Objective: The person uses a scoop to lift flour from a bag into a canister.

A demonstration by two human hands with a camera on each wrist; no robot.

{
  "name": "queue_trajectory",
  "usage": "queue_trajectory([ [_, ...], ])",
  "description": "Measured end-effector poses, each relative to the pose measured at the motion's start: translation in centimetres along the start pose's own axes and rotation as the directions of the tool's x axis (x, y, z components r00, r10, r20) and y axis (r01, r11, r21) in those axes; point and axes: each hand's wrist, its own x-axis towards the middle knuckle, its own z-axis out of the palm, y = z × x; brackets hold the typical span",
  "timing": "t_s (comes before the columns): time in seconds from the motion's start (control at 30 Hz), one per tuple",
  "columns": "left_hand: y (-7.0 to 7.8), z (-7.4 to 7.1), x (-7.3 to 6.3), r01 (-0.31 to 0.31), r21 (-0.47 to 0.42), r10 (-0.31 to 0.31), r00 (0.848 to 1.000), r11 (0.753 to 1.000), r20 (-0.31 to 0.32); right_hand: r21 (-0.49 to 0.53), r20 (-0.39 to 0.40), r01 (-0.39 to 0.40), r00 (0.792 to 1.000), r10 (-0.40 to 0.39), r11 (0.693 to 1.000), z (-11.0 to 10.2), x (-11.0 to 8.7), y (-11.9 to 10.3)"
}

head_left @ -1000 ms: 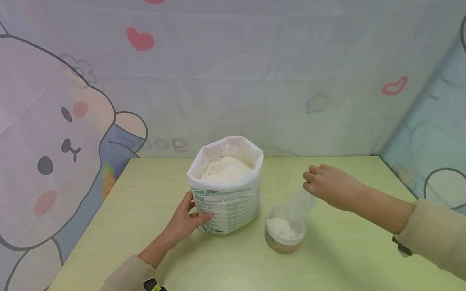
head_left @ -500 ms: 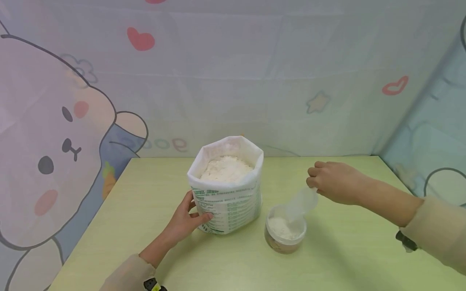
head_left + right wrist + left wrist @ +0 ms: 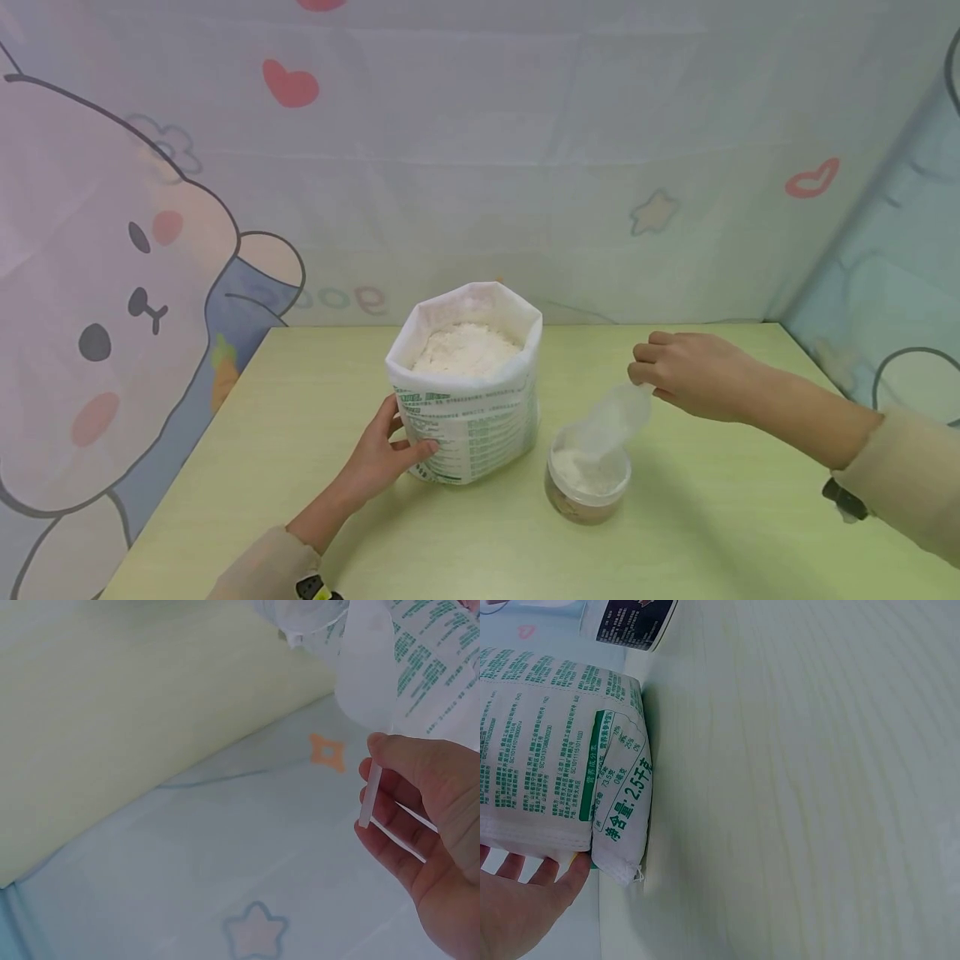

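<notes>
A white flour bag (image 3: 472, 429) with green print stands upright, its top rolled outward and white flour (image 3: 467, 350) showing inside. My left hand (image 3: 382, 454) holds the bag's lower left side, thumb on the front, fingers round the side. To the right of it sits a clear round jar (image 3: 588, 500) with white powder in it. Between fingers and thumb, my right hand (image 3: 693, 375) pinches the thin handle of a translucent white scoop (image 3: 618, 417). The scoop slants down over the jar, its lower end inside the rim. In the right wrist view, the handle (image 3: 370, 795) lies along the fingers.
Both items stand on a pale yellow-green table (image 3: 465, 558). Behind it hangs a printed cloth (image 3: 480, 200) with hearts and a cartoon bear, and more cloth closes the right side. The left wrist view shows the jar's dark label (image 3: 634, 622) near the bag.
My right hand has shifted slightly right, and the scoop has changed its tilt, its lower end now farther down in the jar. My left hand and the bag have stayed put.
</notes>
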Motion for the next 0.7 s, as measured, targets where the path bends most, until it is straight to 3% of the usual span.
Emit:
queue_trajectory([
  [0.27, 0.0, 0.0, -0.1, 0.004, 0.004, -0.004, 1.000, 1.000, -0.002, -0.041, -0.060, 0.020, 0.998, -0.022, 0.999, -0.1, -0.1, 0.8],
  [0.7, 0.1, 0.0, -0.1, 0.000, -0.009, 0.000, 1.000, 1.000, 0.003, 0.108, -0.163, -0.083, 0.982, 0.099, 0.991, -2.2, 0.0, 3.2],
])
